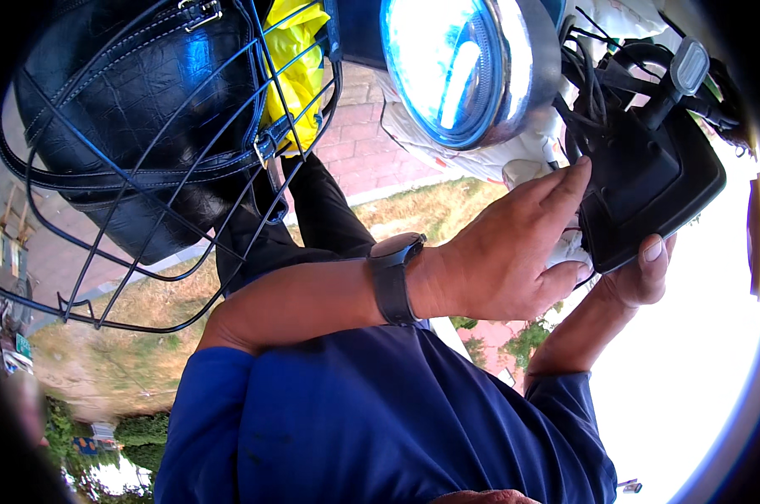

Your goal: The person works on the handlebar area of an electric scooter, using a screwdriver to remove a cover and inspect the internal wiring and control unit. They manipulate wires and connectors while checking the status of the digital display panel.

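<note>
A black plastic housing [640, 181] with a raised middle and rounded corners stands tilted at the right, with dark cables [594, 88] behind its upper left side. My right hand [649, 273] is closed on its lower edge, the thumb on the near face and the other fingers mostly hidden behind. My left hand [502, 239], with a black watch [394, 277] on its wrist, reaches across to the housing's left edge. Its upper fingers are stretched out and the thumb is apart below them. Between them, partly hidden, shows a whitish piece [571, 248] that I cannot make out.
A large round headlamp [447, 71] in a dark shell sits just left of the housing. At the upper left, a black wire basket [115, 244] holds a black leather-like bag [136, 126] and a yellow plastic bag [296, 71]. Paving [355, 126] and dry grass lie behind.
</note>
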`<state>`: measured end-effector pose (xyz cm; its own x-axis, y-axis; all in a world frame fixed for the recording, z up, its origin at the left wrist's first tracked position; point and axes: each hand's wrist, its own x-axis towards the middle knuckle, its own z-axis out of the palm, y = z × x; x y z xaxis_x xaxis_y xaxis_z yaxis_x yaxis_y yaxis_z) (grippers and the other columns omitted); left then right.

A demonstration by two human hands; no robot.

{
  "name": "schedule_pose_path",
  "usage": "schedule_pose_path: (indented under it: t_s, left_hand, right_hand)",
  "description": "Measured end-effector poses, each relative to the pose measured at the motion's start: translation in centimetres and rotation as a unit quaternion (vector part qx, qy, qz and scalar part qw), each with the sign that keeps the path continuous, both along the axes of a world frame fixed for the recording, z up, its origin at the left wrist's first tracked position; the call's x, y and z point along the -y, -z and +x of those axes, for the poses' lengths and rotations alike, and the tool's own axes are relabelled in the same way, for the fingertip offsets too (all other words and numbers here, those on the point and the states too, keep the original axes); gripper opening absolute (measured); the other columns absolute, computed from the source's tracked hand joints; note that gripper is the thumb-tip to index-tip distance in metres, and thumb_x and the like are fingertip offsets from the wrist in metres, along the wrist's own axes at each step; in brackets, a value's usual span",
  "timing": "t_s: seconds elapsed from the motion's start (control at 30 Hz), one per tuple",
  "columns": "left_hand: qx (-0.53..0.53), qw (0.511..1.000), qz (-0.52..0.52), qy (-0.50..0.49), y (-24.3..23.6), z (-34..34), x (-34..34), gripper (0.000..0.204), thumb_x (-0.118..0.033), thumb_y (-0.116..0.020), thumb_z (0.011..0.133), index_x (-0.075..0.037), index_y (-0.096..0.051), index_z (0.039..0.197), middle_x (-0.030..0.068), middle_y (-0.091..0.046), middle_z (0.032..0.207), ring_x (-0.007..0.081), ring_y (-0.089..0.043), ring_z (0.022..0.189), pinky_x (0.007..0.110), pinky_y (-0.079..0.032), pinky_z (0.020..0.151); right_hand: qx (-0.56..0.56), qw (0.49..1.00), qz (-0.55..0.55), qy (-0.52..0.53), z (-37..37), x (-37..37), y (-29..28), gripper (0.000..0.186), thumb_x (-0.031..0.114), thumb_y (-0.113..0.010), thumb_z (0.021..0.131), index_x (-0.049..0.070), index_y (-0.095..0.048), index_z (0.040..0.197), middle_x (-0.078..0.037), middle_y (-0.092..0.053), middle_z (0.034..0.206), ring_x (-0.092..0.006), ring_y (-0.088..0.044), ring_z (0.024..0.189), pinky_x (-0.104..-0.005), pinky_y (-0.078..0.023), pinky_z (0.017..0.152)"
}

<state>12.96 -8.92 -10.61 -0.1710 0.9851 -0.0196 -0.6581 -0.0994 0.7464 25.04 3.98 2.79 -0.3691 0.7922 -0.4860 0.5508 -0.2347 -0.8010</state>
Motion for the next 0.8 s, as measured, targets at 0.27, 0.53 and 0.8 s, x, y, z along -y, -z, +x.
schedule_pose_path:
  t_s: [0.27,0.53,0.8]
  left_hand:
    - [-0.030,0.999,-0.017,0.006,-1.7,-2.0,1.1,0.081,-0.013,-0.073,0.087,0.012,-0.032,0.152,0.0332,-0.055,0.138,0.0432,-0.058,0.128,0.043,-0.045,0.109]
    - [-0.102,0.989,-0.095,0.055,-2.8,-4.6,2.1,0.072,-0.013,-0.070,0.092,0.009,-0.037,0.152,0.0236,-0.060,0.124,0.0285,-0.066,0.112,0.037,-0.055,0.095]
    - [-0.231,0.967,-0.090,0.061,-3.6,-6.3,2.6,0.068,-0.007,-0.069,0.092,0.012,-0.038,0.150,0.0238,-0.058,0.128,0.0283,-0.065,0.113,0.036,-0.055,0.095]
  right_hand:
    - [-0.097,0.989,-0.001,0.113,1.8,1.0,-0.1,0.078,0.031,-0.064,0.088,-0.012,-0.039,0.148,-0.029,-0.055,0.142,-0.0397,-0.058,0.129,-0.0475,-0.044,0.114]
    - [-0.338,0.903,-0.134,0.229,1.1,4.2,3.1,0.067,0.024,-0.060,0.091,-0.012,-0.043,0.145,-0.028,-0.058,0.140,-0.0407,-0.060,0.127,-0.0508,-0.043,0.115]
    - [-0.474,0.825,-0.193,0.239,1.1,5.5,7.1,0.062,0.023,-0.059,0.093,-0.010,-0.047,0.143,-0.026,-0.060,0.139,-0.0408,-0.060,0.128,-0.0525,-0.040,0.117]
